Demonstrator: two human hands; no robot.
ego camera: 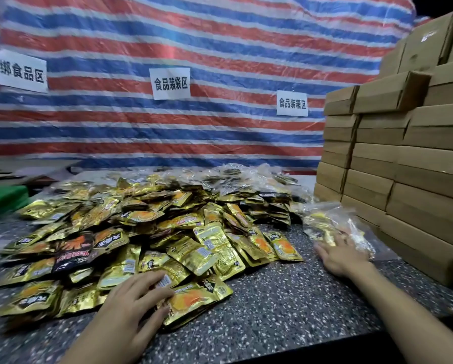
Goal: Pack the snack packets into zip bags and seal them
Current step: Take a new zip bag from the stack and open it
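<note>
Resting spread on slick, light foil packets, left hand should pinch edges; right hand lies flat against a limp bag.

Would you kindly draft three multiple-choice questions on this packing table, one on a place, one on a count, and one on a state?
1. Where are the cardboard boxes stacked?
A. On the right of the table
B. On the left of the table
C. Under the pile of packets

2. How many white paper signs hang on the striped tarp?
A. One
B. Three
C. Five

3. What is the left hand doing?
A. Gripping a box
B. Hanging clear of the table
C. Lying open on gold snack packets

Answers:
1 A, the stack fills the right edge.
2 B, three signs show along the tarp.
3 C, its fingers are spread flat on the packets.
</note>
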